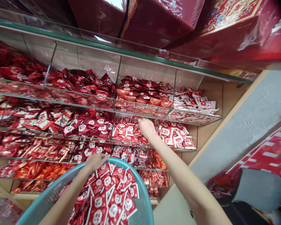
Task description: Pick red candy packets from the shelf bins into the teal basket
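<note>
From the head view, I have the right hand [147, 126] among packets [128, 129] in a shelf bin, the left hand [96, 162] on the rim of the basin [145, 202], which holds more packets. With the fingers partly hidden, I can't tell whether either grips. A tipping basin could spill its heap; the glass lip [178, 149] could snag my right wrist. I count two hands, one basin, packets past counting.

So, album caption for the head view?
Left hand at a teal plastic basket of red-and-white packets, right hand in a clear-fronted shelf compartment.
</note>
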Available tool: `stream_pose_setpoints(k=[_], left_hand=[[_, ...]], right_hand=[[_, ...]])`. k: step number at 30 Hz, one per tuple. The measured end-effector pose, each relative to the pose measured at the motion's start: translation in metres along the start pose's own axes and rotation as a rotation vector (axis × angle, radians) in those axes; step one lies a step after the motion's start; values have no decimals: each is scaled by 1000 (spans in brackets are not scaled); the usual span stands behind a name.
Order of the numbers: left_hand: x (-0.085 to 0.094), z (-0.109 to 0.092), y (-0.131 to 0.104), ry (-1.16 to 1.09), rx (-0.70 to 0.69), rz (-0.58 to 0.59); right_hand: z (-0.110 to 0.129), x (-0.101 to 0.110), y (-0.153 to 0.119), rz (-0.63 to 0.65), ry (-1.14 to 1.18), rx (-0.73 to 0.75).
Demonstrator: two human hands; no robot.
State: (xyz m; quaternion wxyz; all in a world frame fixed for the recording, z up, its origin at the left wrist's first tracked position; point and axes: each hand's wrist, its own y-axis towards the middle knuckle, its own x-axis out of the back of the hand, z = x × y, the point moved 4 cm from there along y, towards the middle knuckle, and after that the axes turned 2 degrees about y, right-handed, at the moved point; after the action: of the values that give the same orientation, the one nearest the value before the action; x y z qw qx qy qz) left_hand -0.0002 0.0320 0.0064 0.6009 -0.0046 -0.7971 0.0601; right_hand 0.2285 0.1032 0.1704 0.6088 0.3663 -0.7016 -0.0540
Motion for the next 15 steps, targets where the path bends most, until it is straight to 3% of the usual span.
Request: stream_pose_setpoints(k=[7,15], left_hand=[[2,13,-4,-34,19,-13],[4,14,-3,-25,20,-14]], right_hand=[[-19,-19,38,-13,-74,-44],[-34,-29,47,-35,-117,-66]])
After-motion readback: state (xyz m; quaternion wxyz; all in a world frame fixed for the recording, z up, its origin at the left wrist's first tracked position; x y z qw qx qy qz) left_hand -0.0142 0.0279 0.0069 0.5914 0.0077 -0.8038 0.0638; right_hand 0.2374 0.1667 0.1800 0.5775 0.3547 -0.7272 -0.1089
